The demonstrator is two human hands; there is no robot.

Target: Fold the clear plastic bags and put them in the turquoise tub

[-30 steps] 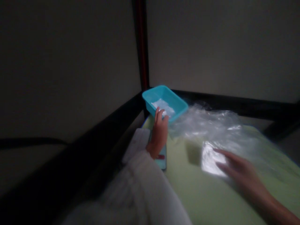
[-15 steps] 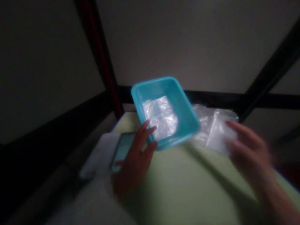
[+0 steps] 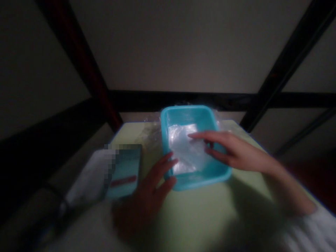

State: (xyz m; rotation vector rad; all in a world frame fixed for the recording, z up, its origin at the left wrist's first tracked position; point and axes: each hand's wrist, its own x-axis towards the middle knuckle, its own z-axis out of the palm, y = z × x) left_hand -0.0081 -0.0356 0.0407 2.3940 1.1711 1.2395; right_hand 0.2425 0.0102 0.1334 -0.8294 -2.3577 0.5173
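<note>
A turquoise plastic basin (image 3: pixel 223 176) is on the pale green table, with shiny clear plastic bags (image 3: pixel 183 159) lying inside it. My left hand (image 3: pixel 148 196) grips the basin's near left corner, its fingers over the rim and the thumb at the front edge. Over the basin's right side reaches my right hand (image 3: pixel 228 148). Its index finger is stretched out above the bags and the thumb is apart from it. Those fingertips are at the top bag, though blur hides how firmly they touch it.
Left of the basin lies a flat teal device or booklet (image 3: pixel 124 171) with a red strip, partly pixelated. White cloth (image 3: pixel 86 175) is beside it. More crumpled clear plastic (image 3: pixel 151 134) is behind the basin on the table (image 3: pixel 199 217). Dark frame bars (image 3: pixel 183 98) cross the background wall.
My right hand has moved left from beside the basin into it, bringing a clear bag onto the others. The basin sits lower and less tilted in view, and the camera has shifted.
</note>
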